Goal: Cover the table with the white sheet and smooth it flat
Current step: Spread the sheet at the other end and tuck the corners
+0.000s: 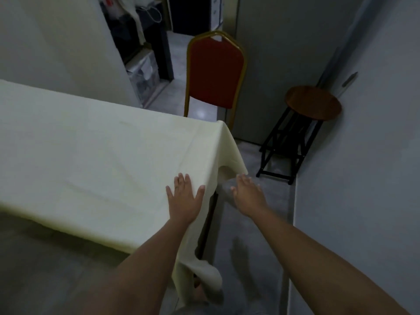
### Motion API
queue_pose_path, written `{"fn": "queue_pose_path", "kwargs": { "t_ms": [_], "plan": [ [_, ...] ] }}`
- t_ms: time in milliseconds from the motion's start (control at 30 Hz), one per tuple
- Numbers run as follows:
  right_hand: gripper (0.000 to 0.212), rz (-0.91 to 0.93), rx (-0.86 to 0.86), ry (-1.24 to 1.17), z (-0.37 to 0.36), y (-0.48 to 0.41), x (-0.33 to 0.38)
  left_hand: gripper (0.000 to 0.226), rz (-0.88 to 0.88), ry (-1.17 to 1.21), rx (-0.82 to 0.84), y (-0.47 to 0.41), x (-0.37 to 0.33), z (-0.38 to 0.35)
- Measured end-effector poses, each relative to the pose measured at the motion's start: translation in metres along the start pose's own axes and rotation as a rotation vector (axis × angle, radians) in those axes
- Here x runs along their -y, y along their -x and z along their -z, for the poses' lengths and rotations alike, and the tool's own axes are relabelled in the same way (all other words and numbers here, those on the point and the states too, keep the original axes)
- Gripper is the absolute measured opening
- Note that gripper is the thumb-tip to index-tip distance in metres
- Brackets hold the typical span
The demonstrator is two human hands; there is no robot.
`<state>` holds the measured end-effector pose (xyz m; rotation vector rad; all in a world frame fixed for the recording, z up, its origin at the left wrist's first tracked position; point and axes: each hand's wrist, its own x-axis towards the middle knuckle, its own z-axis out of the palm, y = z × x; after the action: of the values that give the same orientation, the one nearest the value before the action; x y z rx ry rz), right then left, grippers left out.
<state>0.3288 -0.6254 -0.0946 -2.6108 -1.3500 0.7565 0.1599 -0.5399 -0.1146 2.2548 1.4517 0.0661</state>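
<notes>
The white sheet (pixel 95 155) lies over the table and hangs down at its near right corner, where a dark table leg (pixel 208 226) shows under a lifted fold. My left hand (pixel 185 198) rests flat on the sheet at that corner, fingers spread. My right hand (pixel 247 194) hovers just past the table's right edge, fingers apart, its fingertips close to the hanging cloth; whether it touches the cloth I cannot tell. A few shallow creases run across the sheet's top.
A red chair with a gold frame (pixel 216 73) stands behind the table's far right corner. A round wooden tray on a black folding stand (pixel 313 103) sits against the right wall. A doorway with storage clutter (pixel 141 64) lies behind.
</notes>
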Motion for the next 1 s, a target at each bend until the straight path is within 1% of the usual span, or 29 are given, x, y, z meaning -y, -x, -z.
{"fn": "queue_pose_path", "kwargs": {
  "t_ms": [67, 167, 233, 267, 400, 500, 600, 700, 767, 833, 900, 933, 967, 1000],
  "plan": [
    [0.056, 0.059, -0.009, 0.044, 0.007, -0.016, 0.003, 0.076, 0.008, -0.037, -0.005, 0.002, -0.001, -0.003],
    [0.057, 0.216, 0.014, 0.118, 0.013, -0.038, 0.015, 0.085, 0.034, -0.062, 0.014, 0.001, 0.000, -0.006],
    [0.058, 0.351, 0.000, 0.190, 0.015, -0.053, 0.023, 0.093, 0.054, -0.081, 0.010, -0.001, -0.001, -0.006],
    [0.059, 0.420, -0.003, 0.231, 0.017, -0.060, 0.028, 0.094, 0.066, -0.090, 0.005, 0.001, -0.002, -0.007],
    [0.061, 0.713, 0.008, 0.424, 0.027, -0.087, 0.040, 0.088, 0.126, -0.158, -0.037, 0.014, -0.007, -0.014],
    [0.067, 0.897, 0.040, 0.566, 0.033, -0.100, 0.042, 0.099, 0.191, -0.173, -0.065, 0.023, -0.014, -0.019],
    [0.069, 0.994, 0.014, 0.622, 0.037, -0.103, 0.033, 0.101, 0.232, -0.165, -0.127, 0.032, -0.026, -0.022],
    [0.066, 1.081, -0.019, 0.614, 0.037, -0.100, 0.022, 0.095, 0.268, -0.200, -0.191, 0.047, -0.035, -0.025],
    [0.068, 1.129, -0.030, 0.627, 0.033, -0.094, 0.013, 0.085, 0.293, -0.248, -0.224, 0.059, -0.041, -0.035],
    [0.073, 1.164, -0.044, 0.648, 0.032, -0.088, 0.003, 0.069, 0.349, -0.295, -0.263, 0.067, -0.044, -0.046],
    [0.072, 1.182, -0.039, 0.650, 0.032, -0.085, -0.010, 0.063, 0.386, -0.303, -0.297, 0.074, -0.054, -0.056],
    [0.070, 1.175, -0.022, 0.631, 0.033, -0.084, -0.017, 0.062, 0.375, -0.312, -0.305, 0.077, -0.064, -0.062],
    [0.068, 1.162, -0.011, 0.595, 0.033, -0.084, -0.025, 0.059, 0.327, -0.335, -0.287, 0.081, -0.078, -0.073],
    [0.066, 1.148, -0.012, 0.559, 0.033, -0.085, -0.032, 0.057, 0.266, -0.363, -0.222, 0.086, -0.094, -0.091]
  ]
}}
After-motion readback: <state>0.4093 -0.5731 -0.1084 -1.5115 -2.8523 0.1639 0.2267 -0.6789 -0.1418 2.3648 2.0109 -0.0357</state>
